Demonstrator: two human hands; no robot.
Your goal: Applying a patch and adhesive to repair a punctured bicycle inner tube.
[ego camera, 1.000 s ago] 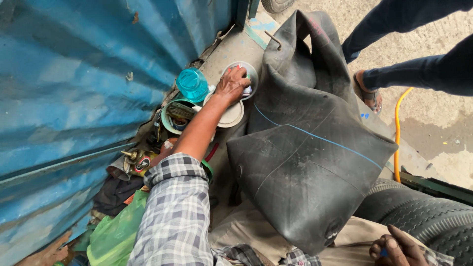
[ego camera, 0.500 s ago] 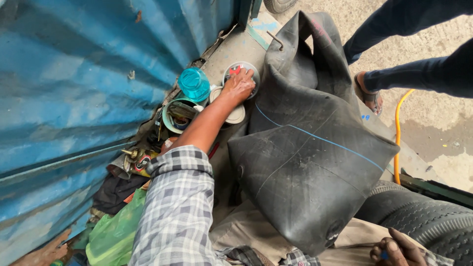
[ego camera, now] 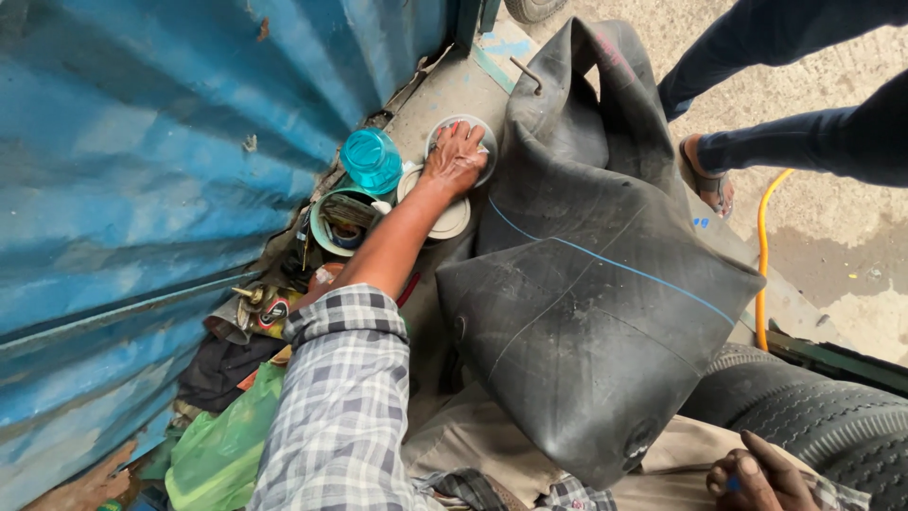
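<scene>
- My left hand (ego camera: 454, 159) is wedged in a tight slot: blue corrugated wall (ego camera: 142, 170) on one side, the big black inner tube (ego camera: 586, 312) bulging in on the other.
- Around it the ledge is packed: teal jar (ego camera: 371, 159), round tin (ego camera: 478, 142), white lid (ego camera: 452, 220), a can of junk (ego camera: 339, 222).
- Nearer me, a green bag (ego camera: 222, 445) and rags clog the wall side.
- Only bare bit I see is the concrete strip (ego camera: 454, 90) past the tin.
- Someone's sandalled foot (ego camera: 705, 180) and a yellow hose (ego camera: 761, 255) sit beyond the tube.

The left hand (ego camera: 454, 159) rests in the round tin (ego camera: 478, 142), with the plastic jar (ego camera: 371, 161) at its nine o'clock. The folded inner tube (ego camera: 596, 312) lies at the tin's four o'clock, and the tyre (ego camera: 813, 416) sits at the tube's four o'clock.
</scene>
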